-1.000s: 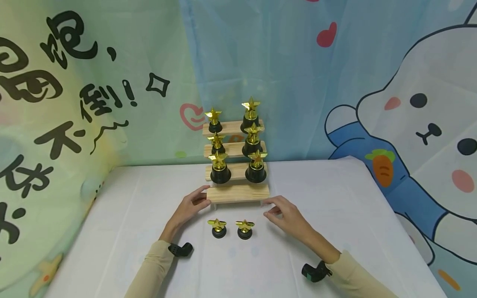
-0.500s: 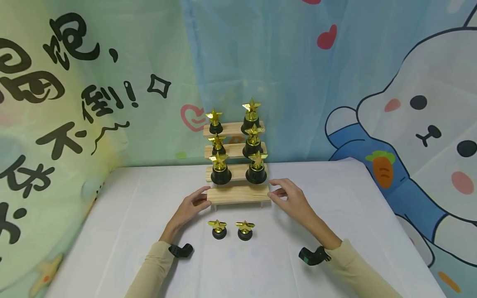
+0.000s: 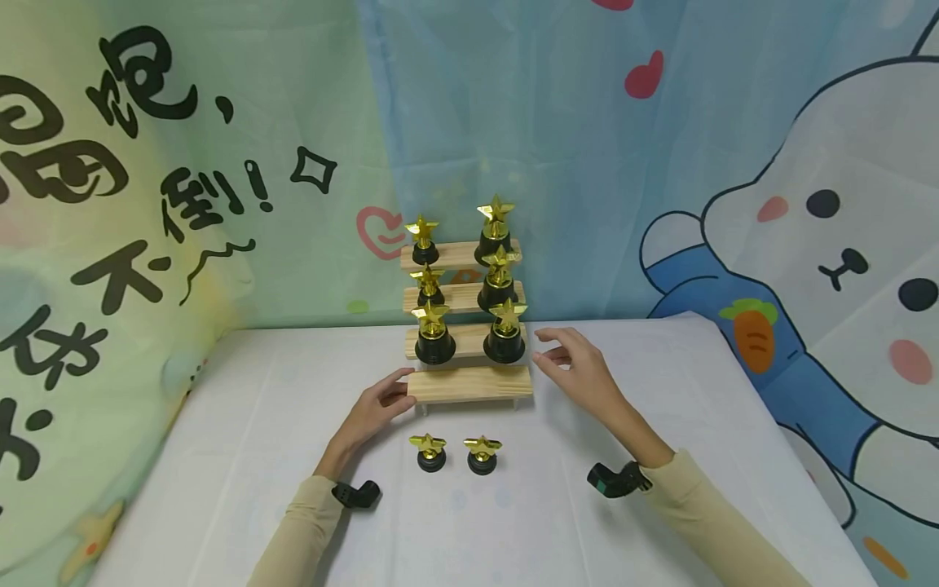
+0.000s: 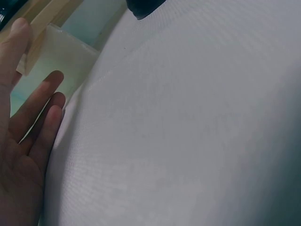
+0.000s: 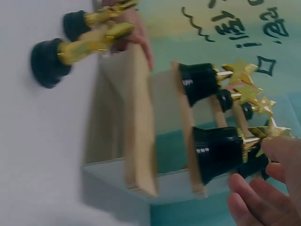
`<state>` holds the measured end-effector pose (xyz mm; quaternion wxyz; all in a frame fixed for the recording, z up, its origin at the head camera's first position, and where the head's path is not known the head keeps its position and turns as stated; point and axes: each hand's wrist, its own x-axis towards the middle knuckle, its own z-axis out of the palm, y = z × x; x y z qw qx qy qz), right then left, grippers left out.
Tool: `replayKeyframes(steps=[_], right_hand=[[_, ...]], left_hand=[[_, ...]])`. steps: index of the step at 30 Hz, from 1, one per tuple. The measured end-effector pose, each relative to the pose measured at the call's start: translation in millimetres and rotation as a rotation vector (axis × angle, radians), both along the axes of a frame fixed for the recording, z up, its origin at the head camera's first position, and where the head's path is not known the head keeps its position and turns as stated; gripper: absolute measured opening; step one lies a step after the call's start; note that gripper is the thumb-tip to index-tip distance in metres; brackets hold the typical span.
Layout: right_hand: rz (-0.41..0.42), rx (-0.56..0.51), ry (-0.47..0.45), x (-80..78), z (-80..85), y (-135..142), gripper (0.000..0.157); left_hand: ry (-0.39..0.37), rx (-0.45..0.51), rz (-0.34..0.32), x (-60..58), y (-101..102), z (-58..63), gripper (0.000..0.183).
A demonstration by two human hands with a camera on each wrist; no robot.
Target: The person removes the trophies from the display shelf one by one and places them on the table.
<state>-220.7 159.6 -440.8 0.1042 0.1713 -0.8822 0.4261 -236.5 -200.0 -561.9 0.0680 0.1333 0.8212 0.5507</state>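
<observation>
A tiered wooden display stand (image 3: 469, 385) has star trophies on its three upper boards; the lowest board is bare. My left hand (image 3: 377, 408) holds the left end of that lowest board, its thumb at the front corner and index finger at the back, the other fingers extended below in the left wrist view. My right hand (image 3: 583, 371) hovers off the stand's right side, loosely bent fingers around nothing. It is nearest the right-hand trophy (image 3: 504, 338) on the third board down. Two small gold-star trophies (image 3: 431, 458) (image 3: 482, 458) stand on the table before the stand.
The stand and small trophies are on a white-covered table (image 3: 257, 424). Close behind the stand hangs a printed cloth backdrop (image 3: 572, 163). Black wrist cameras (image 3: 356, 493) are strapped to both forearms.
My right hand moved from the lowest board's front right corner back along its end, then up and away from the board. My left hand has stayed at the left end.
</observation>
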Motion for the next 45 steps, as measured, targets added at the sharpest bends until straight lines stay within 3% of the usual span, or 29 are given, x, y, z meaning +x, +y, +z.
replayKeyframes(steps=[6, 18, 28, 33, 37, 39, 45], right_hand=[[-0.041, -0.092, -0.092, -16.2, 13.0, -3, 0.04], [0.049, -0.177, -0.121, -37.2, 32.1, -7, 0.041], [0.075, -0.173, -0.161, -45.2, 32.4, -17, 0.043], [0.057, -0.129, -0.158, -45.0, 33.0, -18, 0.039], [0.048, -0.106, -0.172, -45.0, 32.1, -18, 0.038], [0.054, -0.115, -0.186, -45.6, 31.4, -18, 0.038], [0.094, -0.143, -0.217, -47.7, 29.9, -18, 0.039]], left_hand=[[-0.001, 0.012, 0.002, 0.0, 0, -0.3, 0.056], [-0.021, 0.004, 0.015, -1.5, -2, -2.0, 0.055], [-0.052, -0.018, 0.003, 0.0, 0, 1.5, 0.059], [-0.019, -0.01, 0.012, 0.9, 1, 3.7, 0.058], [-0.026, -0.001, -0.007, 7.1, 2, 19.2, 0.059], [-0.045, -0.009, -0.012, 6.4, 2, 20.1, 0.059], [-0.048, -0.008, -0.001, -0.8, -2, 1.1, 0.06]])
